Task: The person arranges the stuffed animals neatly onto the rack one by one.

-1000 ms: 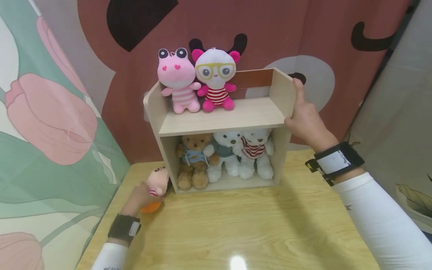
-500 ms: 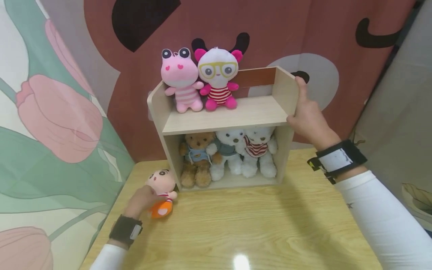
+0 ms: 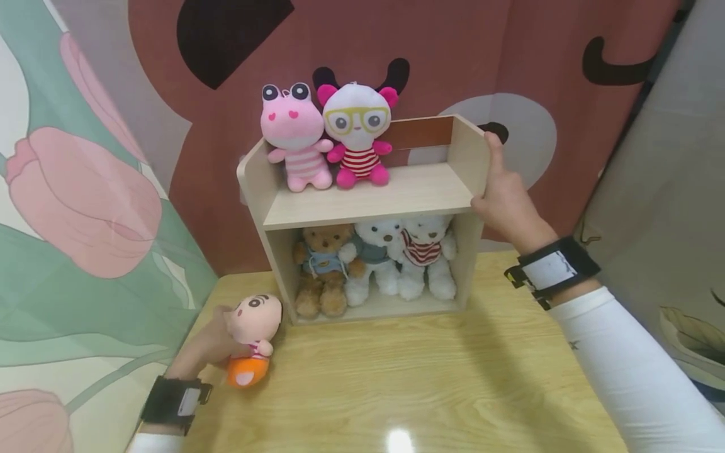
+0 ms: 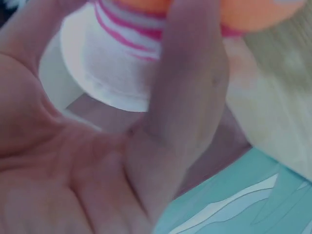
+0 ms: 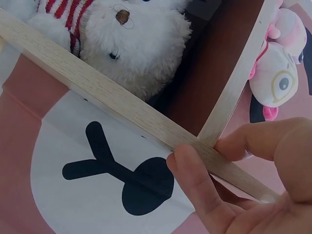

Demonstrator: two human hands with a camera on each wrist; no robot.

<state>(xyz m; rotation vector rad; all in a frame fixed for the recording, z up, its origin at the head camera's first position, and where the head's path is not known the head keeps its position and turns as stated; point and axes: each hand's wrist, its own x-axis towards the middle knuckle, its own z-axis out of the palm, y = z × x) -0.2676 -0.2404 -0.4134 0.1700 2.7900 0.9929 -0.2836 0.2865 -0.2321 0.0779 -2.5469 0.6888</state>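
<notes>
My left hand (image 3: 209,338) holds a plush doll (image 3: 258,319) with a peach head, striped top and orange bottoms, left of the shelf's front corner. In the left wrist view, fingers wrap round the doll's striped middle (image 4: 122,34). My right hand (image 3: 512,204) grips the right side panel of a two-tier wooden shelf (image 3: 368,206); in the right wrist view its thumb and fingers pinch the panel's edge (image 5: 190,141). A pink frog plush (image 3: 294,126) and a panda plush (image 3: 359,157) with yellow glasses sit on the upper tier.
In the lower tier sit a brown teddy bear (image 3: 324,264) and two white bears, one with a grey-green top (image 3: 370,251), one in red stripes (image 3: 421,251). The shelf stands on a wood-grain table (image 3: 385,371). Patterned curtains (image 3: 221,207) hang behind and at left.
My left hand has drawn the doll from beside the shelf's left wall toward me, and the doll now leans differently in it. The right hand keeps its grip on the panel.
</notes>
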